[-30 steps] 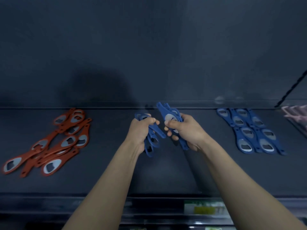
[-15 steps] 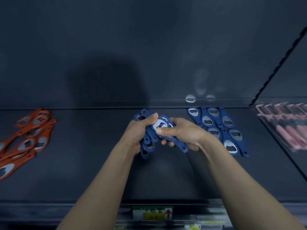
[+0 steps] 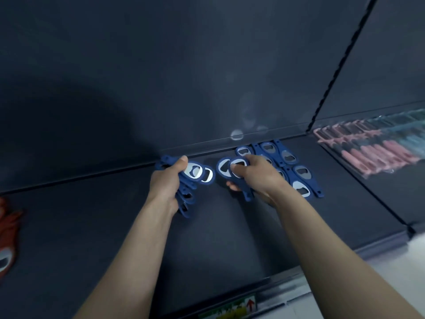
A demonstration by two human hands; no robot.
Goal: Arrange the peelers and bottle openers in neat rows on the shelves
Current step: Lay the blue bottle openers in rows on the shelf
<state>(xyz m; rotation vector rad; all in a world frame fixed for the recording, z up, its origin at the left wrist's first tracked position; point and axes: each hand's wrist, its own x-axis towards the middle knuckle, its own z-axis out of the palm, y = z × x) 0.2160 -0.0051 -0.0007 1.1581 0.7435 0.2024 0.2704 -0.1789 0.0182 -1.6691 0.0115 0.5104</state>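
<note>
Left hand [image 3: 166, 181] grips a bunch of blue bottle openers [image 3: 195, 173]; right hand [image 3: 256, 174] pinches two openers [image 3: 222, 168] by their heads. Probably light, stiff, slick; pinch flat faces

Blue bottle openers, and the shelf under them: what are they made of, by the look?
Blue bottle openers: body looks like moulded plastic, uniform matte blue; the head insert looks like metal, pale silver and brighter than the body. Shelf: dark, smooth, with a soft sheen; probably painted metal or laminate, the picture cannot settle which.
</note>
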